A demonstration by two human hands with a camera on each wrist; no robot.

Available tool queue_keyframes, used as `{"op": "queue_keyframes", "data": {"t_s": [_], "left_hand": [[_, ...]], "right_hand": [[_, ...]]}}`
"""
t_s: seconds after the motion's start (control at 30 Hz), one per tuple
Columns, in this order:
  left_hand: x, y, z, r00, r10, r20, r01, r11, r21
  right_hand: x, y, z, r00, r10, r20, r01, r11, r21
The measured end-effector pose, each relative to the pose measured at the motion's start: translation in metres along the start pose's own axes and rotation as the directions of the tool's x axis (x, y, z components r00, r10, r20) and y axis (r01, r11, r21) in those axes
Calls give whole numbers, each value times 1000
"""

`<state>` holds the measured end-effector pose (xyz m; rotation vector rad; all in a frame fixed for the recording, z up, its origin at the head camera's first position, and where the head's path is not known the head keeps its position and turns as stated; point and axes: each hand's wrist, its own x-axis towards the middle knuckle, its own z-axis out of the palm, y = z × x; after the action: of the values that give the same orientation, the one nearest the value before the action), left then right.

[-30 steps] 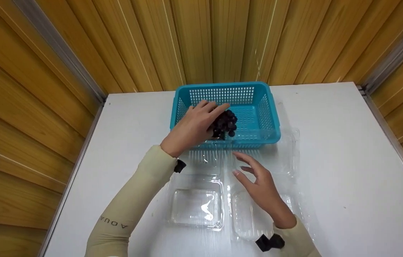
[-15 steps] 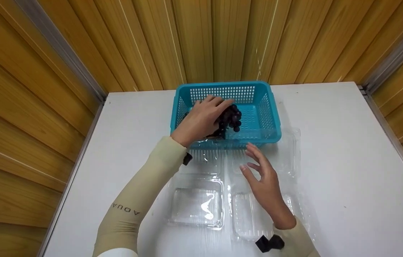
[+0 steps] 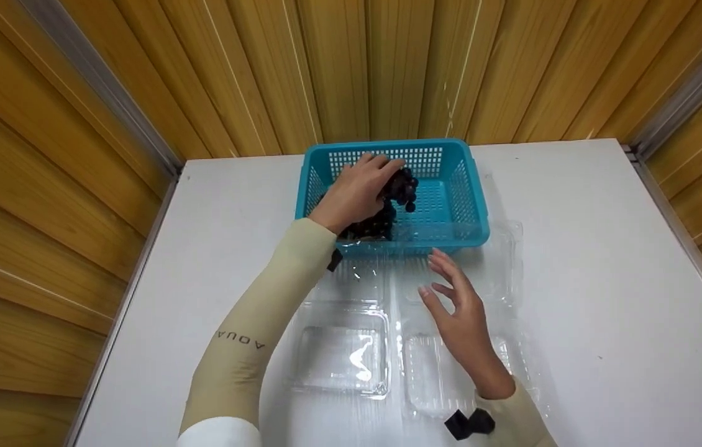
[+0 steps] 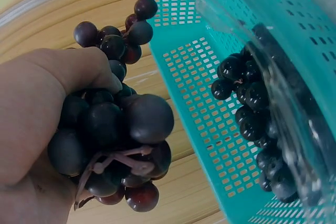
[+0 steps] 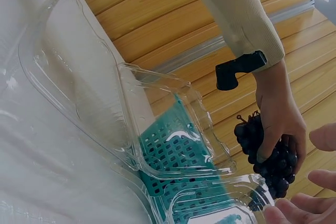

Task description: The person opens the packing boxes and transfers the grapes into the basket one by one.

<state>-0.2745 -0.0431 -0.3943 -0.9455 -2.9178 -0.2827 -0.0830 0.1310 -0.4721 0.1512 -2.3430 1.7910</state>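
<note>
My left hand (image 3: 354, 192) grips a bunch of dark grapes (image 4: 105, 124) over the turquoise basket (image 3: 480, 214). In the right wrist view, that bunch hangs from the curled fingers, clear of the basket. More dark grapes (image 4: 254, 103) lie inside the basket, below the held bunch. Two clear plastic clamshell boxes with raised lids stand side by side in front of the basket: a left box (image 3: 341, 360) and a right box (image 3: 432, 379). Above the right box, my right hand (image 3: 466, 323) hovers with fingers apart, holding nothing; its fingertips (image 5: 294, 208) show near a lid edge.
The clear lids (image 3: 351, 276) lean up against the basket's near side and partly overlap its rim. White tabletop (image 3: 574, 279) extends to both sides. A wood-panel wall (image 3: 388, 74) rises right behind the basket, with more panels left and right.
My left hand has lifted the bunch of grapes and shifted it away from me and slightly right, uncovering grapes left in the basket. My right hand rose slightly, then stayed still.
</note>
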Motion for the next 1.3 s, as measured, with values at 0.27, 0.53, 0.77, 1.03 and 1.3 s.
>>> {"op": "queue_keyframes", "data": {"t_s": [0.27, 0.53, 0.77, 1.03, 1.3], "left_hand": [[12, 0, 13, 997, -57, 56, 59, 998, -34], [22, 6, 24, 996, -42, 84, 44, 999, -22], [29, 21, 34, 996, -4, 90, 6, 1000, -29], [33, 33, 43, 994, 26, 106, -23, 999, -33], [33, 37, 45, 988, 55, 146, -50, 998, -39]], "right_hand": [[-4, 1, 0, 1000, -11, -9, 11, 1000, -15], [-6, 2, 0, 1000, -9, -7, 9, 1000, 3], [-8, 3, -2, 1000, -1, -3, 1, 1000, -16], [-10, 5, -3, 1000, 5, -9, -5, 1000, -11], [-12, 2, -3, 1000, 26, -7, -26, 1000, -12]]}}
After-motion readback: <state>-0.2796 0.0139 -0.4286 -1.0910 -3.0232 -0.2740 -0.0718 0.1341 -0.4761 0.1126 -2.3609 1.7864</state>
